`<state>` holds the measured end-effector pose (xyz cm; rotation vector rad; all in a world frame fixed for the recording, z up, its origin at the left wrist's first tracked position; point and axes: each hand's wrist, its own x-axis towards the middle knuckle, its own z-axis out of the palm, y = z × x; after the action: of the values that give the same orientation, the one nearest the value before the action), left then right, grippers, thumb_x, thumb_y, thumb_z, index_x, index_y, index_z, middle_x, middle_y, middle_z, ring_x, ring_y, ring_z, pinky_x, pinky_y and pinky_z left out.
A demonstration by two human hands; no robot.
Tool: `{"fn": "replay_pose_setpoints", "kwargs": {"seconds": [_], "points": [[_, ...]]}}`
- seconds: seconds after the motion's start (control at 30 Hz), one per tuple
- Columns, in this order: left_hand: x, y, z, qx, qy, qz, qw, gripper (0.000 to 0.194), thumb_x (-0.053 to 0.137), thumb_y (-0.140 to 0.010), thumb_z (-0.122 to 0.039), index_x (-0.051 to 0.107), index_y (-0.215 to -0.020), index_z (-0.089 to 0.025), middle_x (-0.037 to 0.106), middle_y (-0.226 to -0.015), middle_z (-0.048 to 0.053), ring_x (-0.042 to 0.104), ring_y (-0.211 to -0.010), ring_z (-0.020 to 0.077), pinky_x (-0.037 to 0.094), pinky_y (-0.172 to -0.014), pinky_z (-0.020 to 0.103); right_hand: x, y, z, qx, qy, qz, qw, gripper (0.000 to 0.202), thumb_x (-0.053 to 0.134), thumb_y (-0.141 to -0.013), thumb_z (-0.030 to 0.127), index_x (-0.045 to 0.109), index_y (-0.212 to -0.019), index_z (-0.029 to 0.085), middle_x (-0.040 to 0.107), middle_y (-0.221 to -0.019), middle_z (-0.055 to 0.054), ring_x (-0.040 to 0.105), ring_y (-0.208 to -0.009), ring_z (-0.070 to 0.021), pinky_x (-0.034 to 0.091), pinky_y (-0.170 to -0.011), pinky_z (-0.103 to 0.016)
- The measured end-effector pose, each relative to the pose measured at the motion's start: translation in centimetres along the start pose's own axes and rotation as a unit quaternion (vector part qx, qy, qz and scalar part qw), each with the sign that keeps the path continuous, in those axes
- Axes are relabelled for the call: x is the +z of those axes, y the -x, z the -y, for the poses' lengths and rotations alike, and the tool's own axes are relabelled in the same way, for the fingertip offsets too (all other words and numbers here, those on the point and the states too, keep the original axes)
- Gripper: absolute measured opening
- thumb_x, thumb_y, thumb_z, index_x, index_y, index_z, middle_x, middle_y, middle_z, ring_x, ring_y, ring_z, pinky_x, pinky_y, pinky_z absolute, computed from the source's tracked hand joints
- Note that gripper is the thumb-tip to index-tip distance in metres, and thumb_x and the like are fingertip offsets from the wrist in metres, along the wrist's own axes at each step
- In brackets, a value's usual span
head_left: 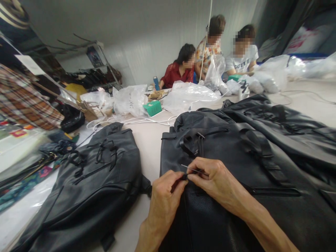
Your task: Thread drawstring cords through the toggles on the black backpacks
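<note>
Both hands are working on a black leather bag [236, 168] lying on the table [149, 140]: the left hand [165, 199] is pinching something small and dark, the right hand [210, 176] is holding a thin needle [191, 169]. Another black bag [97, 182] is sitting just left.

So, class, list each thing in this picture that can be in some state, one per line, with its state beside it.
Left hand: pinching a small black part on the middle backpack.
Right hand: pinched shut on a thin metal tool.
Middle backpack: lying flat, drawstring top gathered.
Left backpack: lying flat on the table, untouched.
Rear backpack: lying behind, untouched.
Green box: closed, it seems.
</note>
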<state>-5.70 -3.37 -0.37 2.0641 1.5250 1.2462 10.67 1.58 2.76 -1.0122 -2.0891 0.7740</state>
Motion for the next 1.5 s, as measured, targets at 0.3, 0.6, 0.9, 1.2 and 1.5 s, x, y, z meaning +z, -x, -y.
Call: {"fn": "replay_pose_setpoints", "kwargs": {"seconds": [0.3,0.6,0.9,1.2,1.5], "points": [[0.0,-0.1,0.5,0.040,0.021,0.005,0.999,0.020,0.060,-0.088,-0.020,0.063,-0.107,-0.021,0.061,-0.078,0.000,0.055,-0.068,0.0109,0.044,-0.065,0.020,0.0,0.0,-0.2,-0.010,0.006,-0.004,1.000,0.012,0.056,-0.076,0.009,0.063,-0.073,0.018,0.059,-0.069,0.003,0.052,-0.060,-0.0091,0.036,-0.057,-0.020],[0.0,-0.1,1.0,0.041,0.051,0.030,0.997,0.013,0.056,-0.089,-0.019,0.064,-0.100,-0.019,0.060,-0.080,0.001,0.054,-0.070,0.0118,0.042,-0.066,0.021,0.0,-0.1,-0.1,0.023,0.002,-0.001,1.000,0.010,0.058,-0.075,0.011,0.066,-0.075,0.018,0.063,-0.069,0.003,0.052,-0.057,-0.0097,0.037,-0.055,-0.021],[-0.1,-0.5,1.1,-0.015,0.065,0.038,0.997,0.013,0.059,-0.086,-0.021,0.066,-0.097,-0.020,0.059,-0.076,0.000,0.050,-0.065,0.0108,0.041,-0.062,0.020,-1.8,1.0,0.4,-0.050,0.071,-0.032,0.996,0.022,0.046,-0.092,0.022,0.067,-0.098,0.022,0.068,-0.084,-0.001,0.064,-0.077,-0.0151,0.044,-0.070,-0.024],[-0.4,-0.5,1.0,-0.043,0.096,0.058,0.993,0.013,0.059,-0.086,-0.019,0.065,-0.097,-0.022,0.055,-0.074,-0.003,0.048,-0.064,0.0082,0.038,-0.061,0.018,-1.2,0.7,0.8,0.011,0.063,0.056,0.996,0.014,0.054,-0.087,0.015,0.065,-0.092,0.022,0.059,-0.063,0.006,0.056,-0.059,-0.0101,0.037,-0.057,-0.021],[-0.5,-0.7,1.1,-0.066,0.115,0.068,0.989,0.013,0.058,-0.086,-0.021,0.066,-0.096,-0.021,0.059,-0.077,-0.003,0.050,-0.065,0.0083,0.038,-0.060,0.018,-1.1,0.6,-0.1,-0.028,-0.002,0.044,0.999,0.021,0.057,-0.083,0.008,0.071,-0.092,0.021,0.071,-0.085,0.006,0.065,-0.079,-0.0085,0.043,-0.074,-0.016]]}}
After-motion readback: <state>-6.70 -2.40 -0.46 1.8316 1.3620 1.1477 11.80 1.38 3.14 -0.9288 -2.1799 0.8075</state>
